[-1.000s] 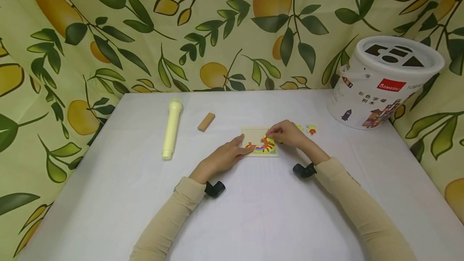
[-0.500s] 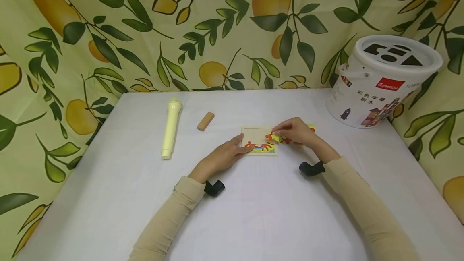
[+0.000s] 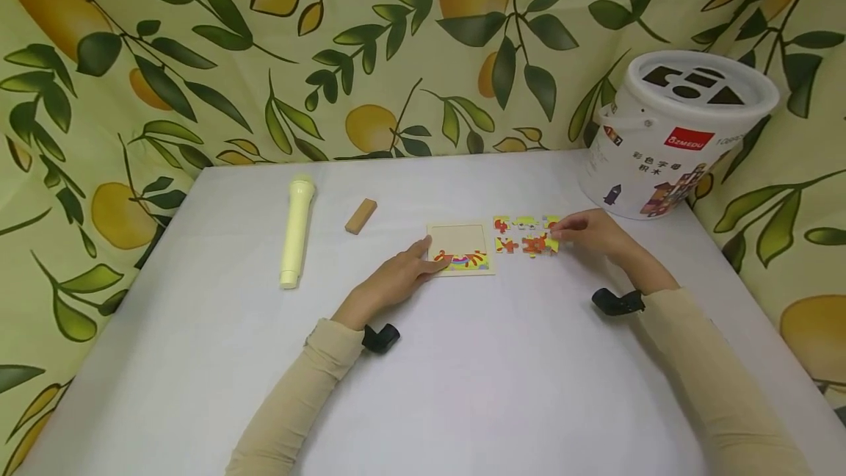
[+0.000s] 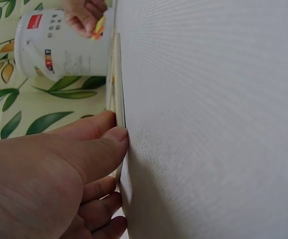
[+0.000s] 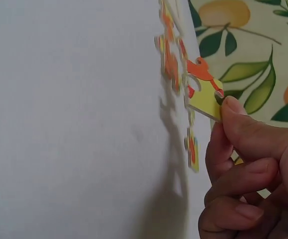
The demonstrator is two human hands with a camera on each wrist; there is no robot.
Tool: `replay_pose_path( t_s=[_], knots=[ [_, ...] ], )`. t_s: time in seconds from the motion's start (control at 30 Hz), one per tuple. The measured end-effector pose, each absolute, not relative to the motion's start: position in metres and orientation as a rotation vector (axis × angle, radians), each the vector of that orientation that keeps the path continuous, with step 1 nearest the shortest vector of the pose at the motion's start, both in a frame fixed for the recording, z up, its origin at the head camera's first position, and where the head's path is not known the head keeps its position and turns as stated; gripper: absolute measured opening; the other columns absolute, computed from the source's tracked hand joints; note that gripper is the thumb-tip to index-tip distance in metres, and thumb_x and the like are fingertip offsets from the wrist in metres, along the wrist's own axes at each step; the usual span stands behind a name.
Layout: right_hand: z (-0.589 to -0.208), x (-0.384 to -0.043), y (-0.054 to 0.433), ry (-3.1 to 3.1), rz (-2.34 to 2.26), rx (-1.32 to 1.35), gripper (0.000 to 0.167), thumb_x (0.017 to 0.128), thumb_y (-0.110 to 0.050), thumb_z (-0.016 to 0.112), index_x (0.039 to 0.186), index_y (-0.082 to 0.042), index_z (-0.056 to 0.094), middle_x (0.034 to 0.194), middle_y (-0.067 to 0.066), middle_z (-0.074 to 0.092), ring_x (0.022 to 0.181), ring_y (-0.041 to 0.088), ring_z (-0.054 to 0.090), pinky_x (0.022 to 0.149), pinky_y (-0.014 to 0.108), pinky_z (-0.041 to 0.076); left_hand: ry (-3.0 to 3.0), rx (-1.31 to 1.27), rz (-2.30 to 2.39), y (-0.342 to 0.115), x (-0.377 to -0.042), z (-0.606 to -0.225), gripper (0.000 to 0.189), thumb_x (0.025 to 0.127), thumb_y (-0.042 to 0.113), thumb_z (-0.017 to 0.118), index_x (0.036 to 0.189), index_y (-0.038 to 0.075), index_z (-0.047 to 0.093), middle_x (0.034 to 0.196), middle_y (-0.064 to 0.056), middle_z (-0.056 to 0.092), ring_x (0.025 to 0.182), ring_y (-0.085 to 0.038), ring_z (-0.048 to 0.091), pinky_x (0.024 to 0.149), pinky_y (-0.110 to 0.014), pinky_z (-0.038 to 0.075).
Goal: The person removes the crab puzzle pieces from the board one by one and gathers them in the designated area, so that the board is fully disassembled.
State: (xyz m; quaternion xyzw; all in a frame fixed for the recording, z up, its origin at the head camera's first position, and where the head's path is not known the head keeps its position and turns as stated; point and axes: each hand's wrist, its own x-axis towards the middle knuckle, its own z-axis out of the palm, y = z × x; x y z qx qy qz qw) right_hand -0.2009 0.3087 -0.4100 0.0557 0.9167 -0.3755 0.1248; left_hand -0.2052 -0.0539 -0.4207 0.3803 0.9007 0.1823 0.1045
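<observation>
Above the table (image 3: 449, 388), fingers (image 5: 241, 122) pinch a puzzle piece (image 5: 204, 94).

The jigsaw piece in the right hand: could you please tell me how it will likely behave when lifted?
The jigsaw piece is probably stiff, as it looks flat though the right hand pinches it only at one edge. Its thin edge suggests it is light. The notched outline might catch on neighbouring pieces.
</observation>
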Motion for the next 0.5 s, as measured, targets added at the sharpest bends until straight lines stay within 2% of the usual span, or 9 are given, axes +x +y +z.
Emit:
replay_pose_path(
  t_s=[0.17, 0.3, 0.4, 0.5],
  knots=[
    [-0.414, -0.201, 0.322, 2.660, -1.020, 0.191, 0.040, 0.087, -0.034, 0.061, 0.110, -0.001, 0.064, 0.115, 0.019, 0.059, 0.099, 0.026, 0.047, 0.076, 0.027, 0.042, 2.659, 1.123, 0.558, -0.054, -0.205, -0.422, 0.037, 0.095, 0.017, 0.050, 0.131, 0.024, 0.052, 0.147, -0.023, 0.028, 0.135, -0.033, 0.032, 0.104, -0.046, 0.035],
    [-0.421, -0.202, 0.325, 2.680, -0.987, 0.207, 0.036, 0.089, -0.028, 0.060, 0.109, 0.002, 0.063, 0.113, 0.021, 0.059, 0.098, 0.028, 0.049, 0.080, 0.034, 0.044, 2.663, 1.125, 0.550, -0.054, -0.204, -0.422, 0.036, 0.095, 0.019, 0.050, 0.131, 0.024, 0.052, 0.147, -0.023, 0.028, 0.135, -0.033, 0.032, 0.104, -0.047, 0.035],
    [-0.422, -0.201, 0.322, 2.719, -0.971, 0.189, 0.033, 0.089, -0.026, 0.061, 0.105, 0.002, 0.064, 0.109, 0.021, 0.061, 0.096, 0.029, 0.050, 0.082, 0.038, 0.044, 2.661, 1.127, 0.561, -0.054, -0.204, -0.421, 0.037, 0.095, 0.018, 0.050, 0.131, 0.024, 0.052, 0.147, -0.022, 0.028, 0.136, -0.032, 0.030, 0.105, -0.046, 0.034],
    [-0.421, -0.199, 0.319, 2.771, -0.941, 0.162, 0.027, 0.088, -0.023, 0.062, 0.099, 0.002, 0.065, 0.103, 0.020, 0.062, 0.092, 0.028, 0.050, 0.077, 0.036, 0.044, 2.654, 1.131, 0.572, -0.054, -0.204, -0.420, 0.037, 0.095, 0.017, 0.050, 0.131, 0.024, 0.051, 0.147, -0.021, 0.028, 0.137, -0.031, 0.029, 0.106, -0.045, 0.033]
  ],
)
